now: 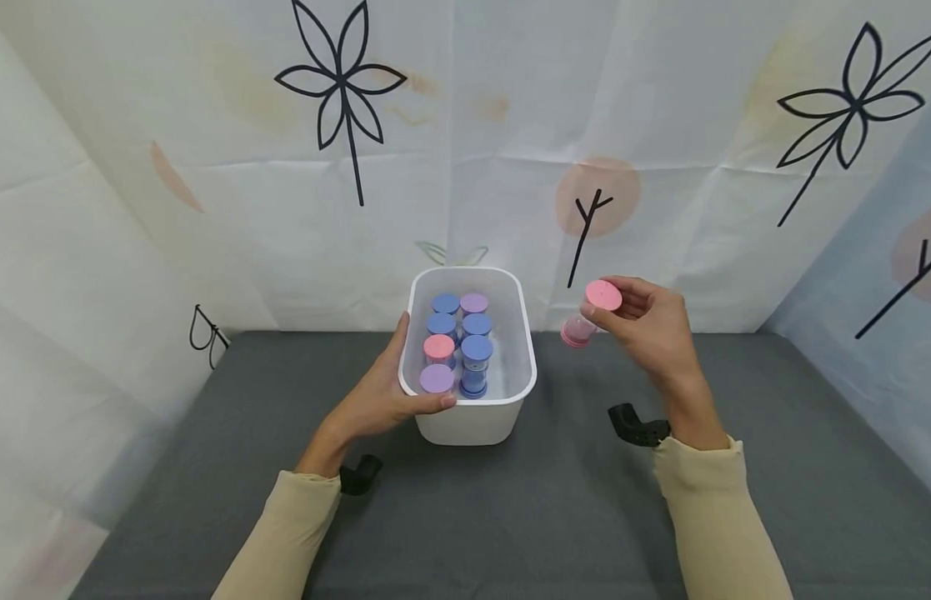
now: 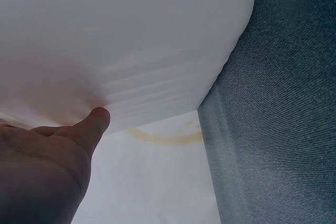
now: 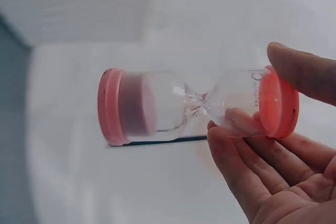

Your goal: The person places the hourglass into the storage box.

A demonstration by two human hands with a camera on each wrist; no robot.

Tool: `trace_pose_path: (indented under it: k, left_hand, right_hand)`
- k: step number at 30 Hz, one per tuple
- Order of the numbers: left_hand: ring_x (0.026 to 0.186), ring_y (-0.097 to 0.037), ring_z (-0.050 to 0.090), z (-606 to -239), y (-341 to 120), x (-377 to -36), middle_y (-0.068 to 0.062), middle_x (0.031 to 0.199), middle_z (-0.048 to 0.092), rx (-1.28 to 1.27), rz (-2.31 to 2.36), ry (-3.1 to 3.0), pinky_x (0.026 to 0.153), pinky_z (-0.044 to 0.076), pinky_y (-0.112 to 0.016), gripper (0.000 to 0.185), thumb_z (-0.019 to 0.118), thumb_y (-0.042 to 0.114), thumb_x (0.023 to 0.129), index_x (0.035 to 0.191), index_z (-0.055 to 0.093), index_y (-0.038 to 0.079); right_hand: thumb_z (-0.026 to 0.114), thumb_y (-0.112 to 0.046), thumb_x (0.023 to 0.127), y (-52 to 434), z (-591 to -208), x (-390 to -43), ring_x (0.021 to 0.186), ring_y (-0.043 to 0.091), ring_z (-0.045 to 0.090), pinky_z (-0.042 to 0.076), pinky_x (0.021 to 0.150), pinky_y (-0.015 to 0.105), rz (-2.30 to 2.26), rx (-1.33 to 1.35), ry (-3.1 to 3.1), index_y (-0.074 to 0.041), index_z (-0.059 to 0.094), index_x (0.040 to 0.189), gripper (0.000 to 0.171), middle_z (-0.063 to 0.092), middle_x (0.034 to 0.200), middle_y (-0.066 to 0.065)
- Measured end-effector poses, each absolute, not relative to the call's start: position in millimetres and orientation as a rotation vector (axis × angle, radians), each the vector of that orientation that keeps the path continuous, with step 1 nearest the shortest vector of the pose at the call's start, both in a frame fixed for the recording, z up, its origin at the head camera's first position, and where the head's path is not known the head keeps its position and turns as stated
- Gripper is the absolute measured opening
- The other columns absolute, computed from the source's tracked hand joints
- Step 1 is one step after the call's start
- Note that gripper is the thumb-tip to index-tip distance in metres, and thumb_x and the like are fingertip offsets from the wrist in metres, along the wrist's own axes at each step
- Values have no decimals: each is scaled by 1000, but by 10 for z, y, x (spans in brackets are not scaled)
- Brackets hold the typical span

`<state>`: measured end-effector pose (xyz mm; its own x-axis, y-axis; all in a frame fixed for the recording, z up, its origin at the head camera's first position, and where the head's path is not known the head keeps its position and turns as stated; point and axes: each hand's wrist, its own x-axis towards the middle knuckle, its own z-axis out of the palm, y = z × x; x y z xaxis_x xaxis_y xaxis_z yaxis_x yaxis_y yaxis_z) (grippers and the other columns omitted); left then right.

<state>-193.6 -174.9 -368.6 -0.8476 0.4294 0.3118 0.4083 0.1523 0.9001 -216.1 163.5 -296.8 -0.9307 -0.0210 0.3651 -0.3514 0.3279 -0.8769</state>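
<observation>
Fingers [image 3: 247, 145] pinch pink sand timer [image 3: 197, 106]; left hand [image 1: 382, 392] grips timer-filled white bin [image 1: 473, 421].

A makeshift recording booth is shown rather than a lived-in room. A table [image 1: 555, 517] covered in grey cloth is enclosed at 9, 12 and 3 o'clock by creased white sheets [image 1: 232, 225] printed with black flowers [image 1: 341, 92] and pale blotches. No furniture or windows can be seen.

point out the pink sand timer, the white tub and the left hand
pink sand timer [image 3: 197, 104]: right wrist view, glass neck
white tub [image 1: 527, 367]: head view, right rim
left hand [image 1: 378, 392]: head view, back of the hand
</observation>
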Motion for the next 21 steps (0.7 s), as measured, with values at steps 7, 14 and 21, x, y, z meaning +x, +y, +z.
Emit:
trace_pose_path:
  k: [7, 14, 21]
  left_hand:
    - [131, -35, 48, -3685, -1746, -1941, -9, 155, 35, 877, 1863, 2350, 100, 49, -53, 119, 89, 13, 78, 161, 6, 35]
    - [131, -33, 49, -3696, -1757, -1935, -2, 154, 38, 867, 1853, 2369, 100, 48, -54, 121, 90, 12, 77, 161, 6, 36]
    - [131, -36, 48, -3698, -1746, -1939, -14, 156, 34, 875, 1852, 2362, 99, 48, -55, 119, 89, 15, 78, 161, 7, 36]
  right_hand:
    - [78, 9, 82, 1560, -2685, -1821, 95, 14, 72, 55, 83, 21, 1871, 556, -1988, 10, 64, 125, 45, 74, 107, 3]
    - [70, 19, 84, 1359, -2684, -1708, 101, 19, 71, 56, 85, 27, 2032, 784, -1979, 15, 60, 127, 44, 73, 115, 12]
    - [74, 10, 86, 1115, -2922, -1830, 104, 23, 71, 57, 86, 31, 2034, 779, -2205, 13, 59, 131, 48, 69, 118, 16]
